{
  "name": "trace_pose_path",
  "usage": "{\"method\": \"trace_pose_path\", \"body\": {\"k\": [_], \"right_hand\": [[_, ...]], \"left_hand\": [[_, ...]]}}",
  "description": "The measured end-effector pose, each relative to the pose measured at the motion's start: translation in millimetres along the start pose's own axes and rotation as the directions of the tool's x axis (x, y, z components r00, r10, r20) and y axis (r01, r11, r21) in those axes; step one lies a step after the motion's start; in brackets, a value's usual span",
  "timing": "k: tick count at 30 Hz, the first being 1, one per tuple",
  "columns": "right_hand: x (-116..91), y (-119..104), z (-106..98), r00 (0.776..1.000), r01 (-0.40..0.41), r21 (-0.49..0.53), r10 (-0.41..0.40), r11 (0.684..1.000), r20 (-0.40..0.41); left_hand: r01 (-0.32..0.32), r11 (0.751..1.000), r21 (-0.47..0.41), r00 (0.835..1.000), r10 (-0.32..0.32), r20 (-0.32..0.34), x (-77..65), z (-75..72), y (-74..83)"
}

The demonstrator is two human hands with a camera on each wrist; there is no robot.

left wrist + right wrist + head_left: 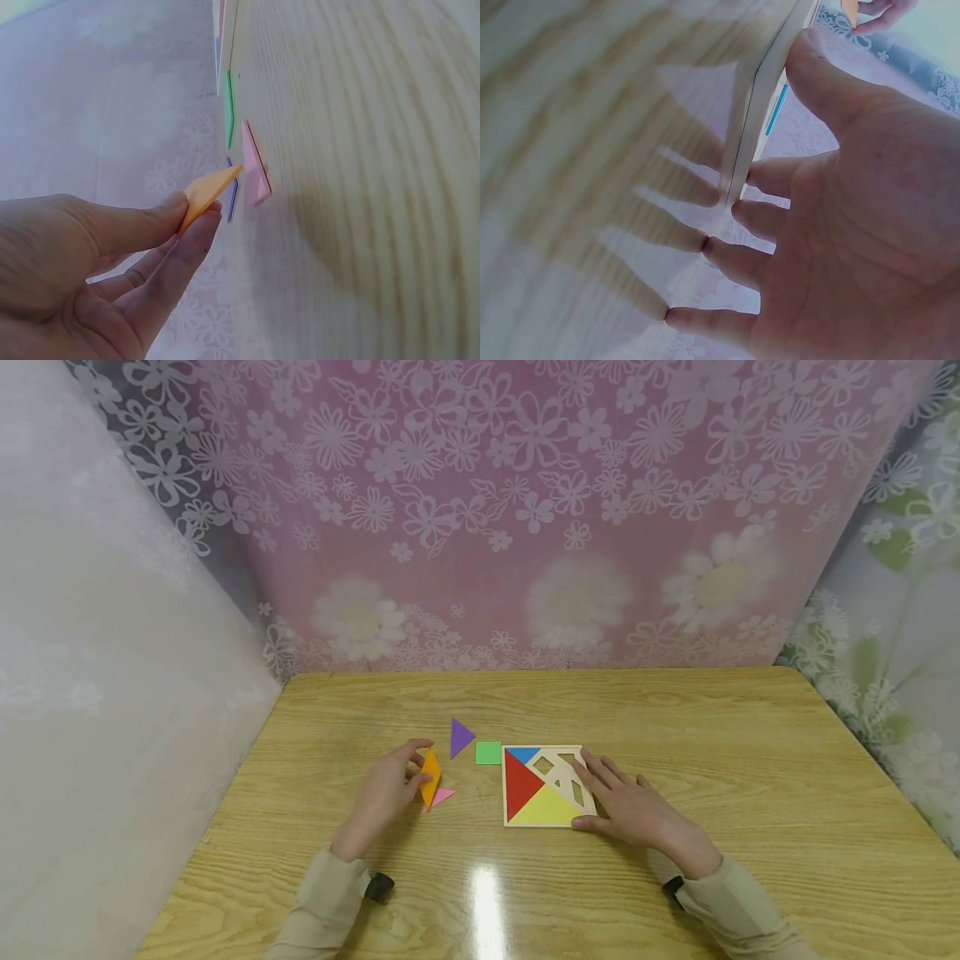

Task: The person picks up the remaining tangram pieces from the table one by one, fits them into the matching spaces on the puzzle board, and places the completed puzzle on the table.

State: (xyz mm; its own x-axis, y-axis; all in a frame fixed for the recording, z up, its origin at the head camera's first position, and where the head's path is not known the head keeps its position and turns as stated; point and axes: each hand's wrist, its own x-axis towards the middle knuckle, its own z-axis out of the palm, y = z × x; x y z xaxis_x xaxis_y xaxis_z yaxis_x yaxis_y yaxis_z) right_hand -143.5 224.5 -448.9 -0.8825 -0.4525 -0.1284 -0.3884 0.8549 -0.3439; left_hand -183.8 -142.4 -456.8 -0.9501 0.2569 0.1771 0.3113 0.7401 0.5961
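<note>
My left hand point(385, 791) pinches an orange parallelogram tile point(431, 777) between thumb and fingers, holding it tilted above the table. Below it lies a pink triangle point(255, 169), partly covered by the orange tile in the head view. My right hand point(628, 803) rests with spread fingers at the right side of a wooden tangram board point(504, 793), its thumb by the lower right corner. Set in the board are a red triangle point(521, 785), a yellow triangle point(545, 810) and a blue piece point(521, 754). Several cut-outs show on its right half.
A purple triangle point(461, 738) lies beyond the left hand. Between it and the board is a green square point(488, 752), close against the board's left edge. The wood-grain table point(675, 718) ends at a flowered pink curtain point(525, 527) behind.
</note>
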Motion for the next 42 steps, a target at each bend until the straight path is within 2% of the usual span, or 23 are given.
{"method": "trace_pose_path", "body": {"k": [9,15,23,36,42], "right_hand": [[1,1,1,1.0,0.002,0.006,-0.002,1.0,-0.001],[1,1,0,1.0,0.0,0.01,0.0,1.0,0.006],[0,0,0,1.0,-0.003,0.015,0.003,1.0,0.003],[1,1,1,1.0,-0.006,0.007,0.006,1.0,0.004],[2,1,1,1.0,-0.01,0.001,0.01,1.0,0.005]], "left_hand": [[-0.032,1.0,-0.001,0.999,0.032,0.015,6.8,10.8,15.6],[-0.039,0.997,-0.068,0.999,0.042,0.034,12.0,20.4,28.9],[-0.161,0.984,-0.071,0.986,0.158,-0.052,17.6,29.7,45.0],[-0.153,0.981,-0.115,0.988,0.151,-0.026,32.6,48.2,75.6],[-0.149,0.975,-0.165,0.989,0.147,-0.026,39.1,59.9,87.0]]}}
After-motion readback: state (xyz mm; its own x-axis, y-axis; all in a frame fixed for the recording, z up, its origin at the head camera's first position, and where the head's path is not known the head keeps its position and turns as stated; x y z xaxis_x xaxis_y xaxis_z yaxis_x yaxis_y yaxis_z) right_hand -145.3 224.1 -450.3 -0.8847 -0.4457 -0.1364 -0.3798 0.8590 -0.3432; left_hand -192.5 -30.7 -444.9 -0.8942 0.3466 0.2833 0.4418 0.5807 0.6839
